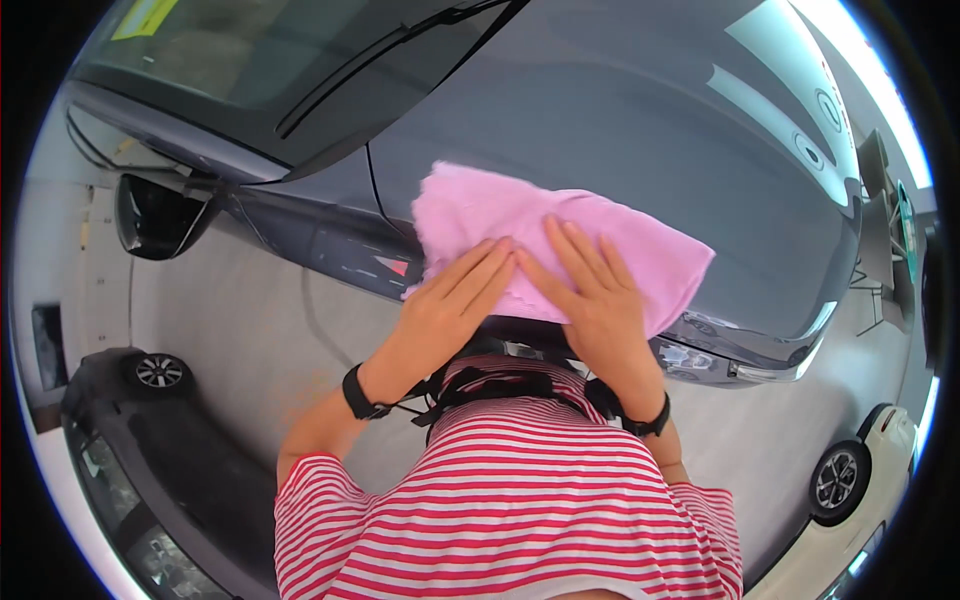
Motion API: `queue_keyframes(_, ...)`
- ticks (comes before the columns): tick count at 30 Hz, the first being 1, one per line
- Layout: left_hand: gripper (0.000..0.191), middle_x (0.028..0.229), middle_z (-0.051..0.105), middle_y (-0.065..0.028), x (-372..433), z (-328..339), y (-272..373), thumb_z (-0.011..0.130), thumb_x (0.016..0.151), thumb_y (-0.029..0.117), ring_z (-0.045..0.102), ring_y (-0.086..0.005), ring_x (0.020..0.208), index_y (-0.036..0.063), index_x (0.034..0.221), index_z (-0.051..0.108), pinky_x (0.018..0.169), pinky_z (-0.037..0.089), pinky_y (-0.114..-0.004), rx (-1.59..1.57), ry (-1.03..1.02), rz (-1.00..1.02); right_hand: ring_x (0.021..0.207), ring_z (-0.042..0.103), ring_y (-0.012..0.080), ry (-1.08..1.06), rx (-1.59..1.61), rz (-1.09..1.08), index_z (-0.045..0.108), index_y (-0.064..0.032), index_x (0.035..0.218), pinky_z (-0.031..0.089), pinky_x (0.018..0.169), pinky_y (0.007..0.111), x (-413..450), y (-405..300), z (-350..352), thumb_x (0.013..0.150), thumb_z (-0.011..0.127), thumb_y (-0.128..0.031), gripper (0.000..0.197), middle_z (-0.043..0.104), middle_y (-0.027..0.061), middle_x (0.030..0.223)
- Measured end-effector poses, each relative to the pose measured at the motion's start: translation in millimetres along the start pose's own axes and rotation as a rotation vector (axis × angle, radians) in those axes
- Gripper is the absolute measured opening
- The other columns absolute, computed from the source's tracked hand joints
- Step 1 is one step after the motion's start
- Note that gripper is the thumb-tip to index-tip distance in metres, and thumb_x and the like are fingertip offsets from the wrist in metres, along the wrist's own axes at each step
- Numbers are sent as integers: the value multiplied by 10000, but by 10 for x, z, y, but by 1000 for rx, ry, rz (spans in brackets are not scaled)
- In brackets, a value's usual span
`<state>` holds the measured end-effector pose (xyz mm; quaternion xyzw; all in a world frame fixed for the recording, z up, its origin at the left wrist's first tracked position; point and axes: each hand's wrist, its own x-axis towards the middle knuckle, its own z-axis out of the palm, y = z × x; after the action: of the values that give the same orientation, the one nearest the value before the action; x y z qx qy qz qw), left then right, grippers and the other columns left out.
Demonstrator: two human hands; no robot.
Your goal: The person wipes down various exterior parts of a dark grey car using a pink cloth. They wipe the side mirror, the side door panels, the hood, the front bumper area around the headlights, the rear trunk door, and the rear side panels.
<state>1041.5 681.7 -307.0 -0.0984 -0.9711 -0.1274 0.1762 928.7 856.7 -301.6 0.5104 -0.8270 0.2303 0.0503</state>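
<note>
A pink cloth lies spread over the front side edge of a grey car's hood. My left hand rests on the cloth's lower left part, its fingers close together and pointing up. Beside it, my right hand lies flat on the cloth with its fingers somewhat apart. The fingertips of my left hand are near the index finger of my right hand. Neither hand visibly grips the cloth. Each wrist wears a black band.
The windshield with its wiper and a side mirror are at the upper left. A headlight sits right of the cloth. A dark car stands lower left, a cream car lower right. Chairs stand at the far right.
</note>
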Motion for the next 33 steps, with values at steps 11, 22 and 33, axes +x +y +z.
queue_keyframes(11,453,1409,469,-17,363,826,442,522,821,165,451,-128,1277,120,1272,539,1049,333,-317,-52,73,304,1328,385,332,-43,-90,190,556,-159,1313,251,1090,493,-1192,585,-55,724,494,74,636,428,158,1420)
queue_keyframes(22,472,1402,469,-75,-349,658,-4,504,820,100,447,-210,1292,50,1290,510,1090,311,-419,-154,126,87,1349,356,303,70,-150,33,487,-144,1365,195,1101,511,-372,82,361,686,504,3,695,417,151,1424)
queue_keyframes(33,608,1446,406,-122,-1873,8,-2153,467,774,-68,373,-278,1346,42,1371,436,1122,239,-471,-36,185,-201,1324,401,216,129,11,-207,447,-7,1350,262,1105,417,1211,-1606,1914,781,478,-104,578,479,100,1381)
